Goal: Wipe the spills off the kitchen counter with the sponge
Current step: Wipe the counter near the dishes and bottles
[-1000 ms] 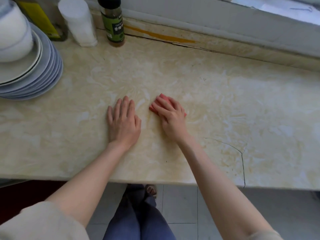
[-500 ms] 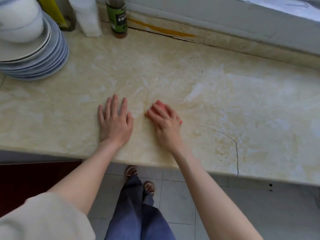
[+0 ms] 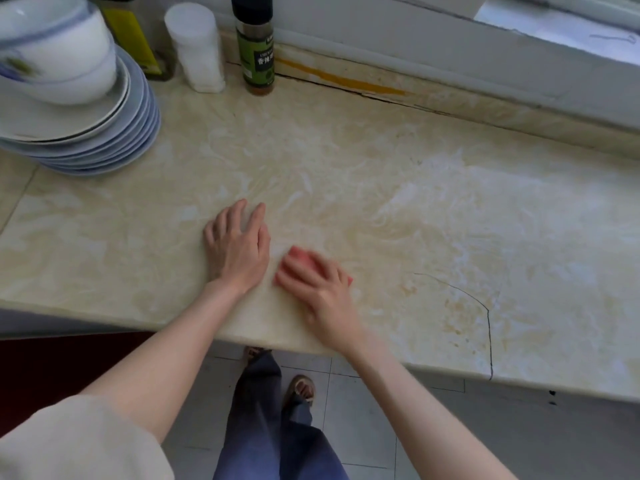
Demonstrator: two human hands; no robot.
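Observation:
A pink sponge (image 3: 300, 255) lies on the beige marble counter (image 3: 346, 161) close to its front edge. My right hand (image 3: 320, 287) presses down on the sponge and covers most of it; the hand is blurred. My left hand (image 3: 237, 247) rests flat on the counter just left of the sponge, fingers spread, holding nothing. White smeared streaks (image 3: 467, 209) and yellowish stains (image 3: 450, 306) mark the counter to the right of my hands.
A stack of plates (image 3: 114, 133) with white bowls (image 3: 59, 60) on top stands at the back left. A white container (image 3: 198, 46) and a green-labelled spice bottle (image 3: 255, 46) stand by the back wall. A thin crack (image 3: 485, 313) runs through the counter's right part. Floor tiles show below.
My right hand has slid the sponge toward the front edge and slightly left. My left hand stays flat on the counter. The view has shifted.

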